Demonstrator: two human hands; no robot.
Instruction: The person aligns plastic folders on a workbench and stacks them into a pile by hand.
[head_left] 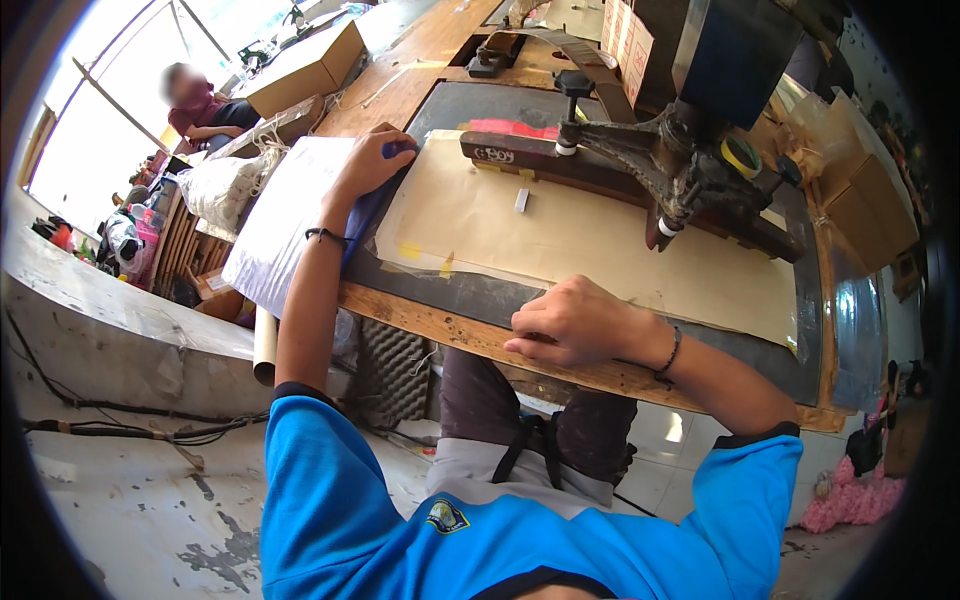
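Observation:
My left hand (375,160) is at the table's left edge, over a white sheet with a blue side (300,215) that hangs down there. Its thumb and forefinger bend together, with blue showing between them. My right hand (575,320) rests by the front wooden edge, fingers curled in; the inside of the fist is hidden. Before me a cream board (460,225), taped at its corners, lies on a dark plate (420,275). Above it stands a press head with a dark metal bar (610,180). A small white-grey block (521,201) lies on the board.
Cardboard boxes stand at the far left (300,70) and at the right (865,200). A yellow tape roll (741,156) sits on the press. Another person (200,110) sits at the far left. Dark cables (150,432) run along the wall; a pink fluffy heap (850,495) lies low right.

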